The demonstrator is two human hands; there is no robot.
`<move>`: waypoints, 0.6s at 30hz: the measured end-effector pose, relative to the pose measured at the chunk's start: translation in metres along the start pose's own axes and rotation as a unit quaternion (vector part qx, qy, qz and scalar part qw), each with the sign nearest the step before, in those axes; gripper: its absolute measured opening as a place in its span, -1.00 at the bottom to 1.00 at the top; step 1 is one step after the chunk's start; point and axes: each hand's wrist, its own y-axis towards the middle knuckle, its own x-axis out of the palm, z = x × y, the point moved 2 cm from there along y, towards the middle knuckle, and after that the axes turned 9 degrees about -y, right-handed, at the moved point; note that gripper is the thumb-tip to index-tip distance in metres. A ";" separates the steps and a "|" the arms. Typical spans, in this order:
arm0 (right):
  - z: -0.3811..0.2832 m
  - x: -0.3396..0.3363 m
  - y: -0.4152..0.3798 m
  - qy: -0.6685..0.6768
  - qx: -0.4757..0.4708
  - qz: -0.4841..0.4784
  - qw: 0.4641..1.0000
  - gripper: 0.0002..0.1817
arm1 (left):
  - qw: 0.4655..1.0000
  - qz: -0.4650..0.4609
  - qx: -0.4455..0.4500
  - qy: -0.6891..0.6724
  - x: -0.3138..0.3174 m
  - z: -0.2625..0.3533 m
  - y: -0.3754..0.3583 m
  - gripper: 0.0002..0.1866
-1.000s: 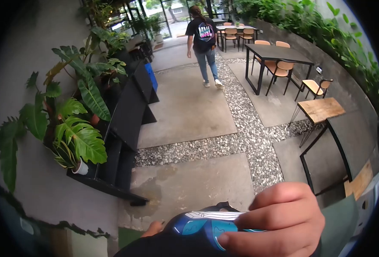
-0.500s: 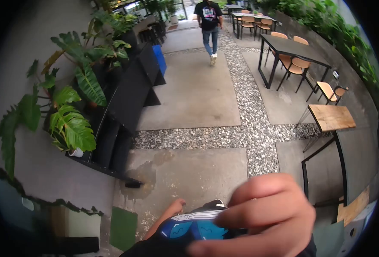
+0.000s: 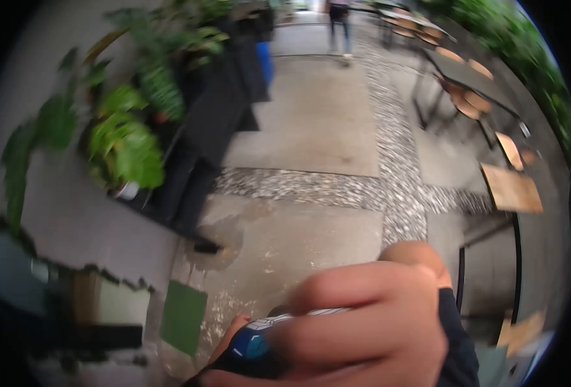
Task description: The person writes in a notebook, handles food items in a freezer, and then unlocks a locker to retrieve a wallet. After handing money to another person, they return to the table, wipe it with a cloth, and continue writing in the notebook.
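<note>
My right hand (image 3: 363,322) fills the lower middle of the head view, close to the camera and in front of my body. Its fingers are curled inward, and anything inside them is hidden. A dark sleeve (image 3: 461,348) shows beside its wrist. Lower down, part of my left hand (image 3: 239,320) hangs at my side, its fingers too hidden to read. Between the two hands is my dark shirt with a blue print (image 3: 252,345), partly covered by the right hand.
Concrete slabs (image 3: 305,116) run ahead, divided by pebble strips (image 3: 398,142). A black shelf unit (image 3: 211,122) with potted plants (image 3: 127,145) lines the left. Tables (image 3: 469,71) and a wooden tabletop (image 3: 512,187) stand right. A person (image 3: 341,29) walks far ahead; a green mat (image 3: 184,316) lies lower left.
The view has tilted down and shifted left, blurring the scene. My right hand has moved left across the shirt print. The person ahead is farther away, and less of my left hand shows.
</note>
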 end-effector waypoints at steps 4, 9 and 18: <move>-0.008 0.042 -0.002 0.094 0.003 0.045 0.995 -0.87 | 0.994 0.017 0.090 0.061 -0.005 -0.034 -0.040 -0.73; -0.007 0.119 -0.045 0.152 0.182 -0.080 0.968 -0.82 | 0.993 0.105 0.040 0.035 -0.047 -0.037 -0.091 -0.81; -0.073 0.311 -0.139 0.290 0.324 -0.425 0.794 -0.77 | 0.916 0.280 0.154 -0.241 -0.162 -0.058 -0.220 -0.76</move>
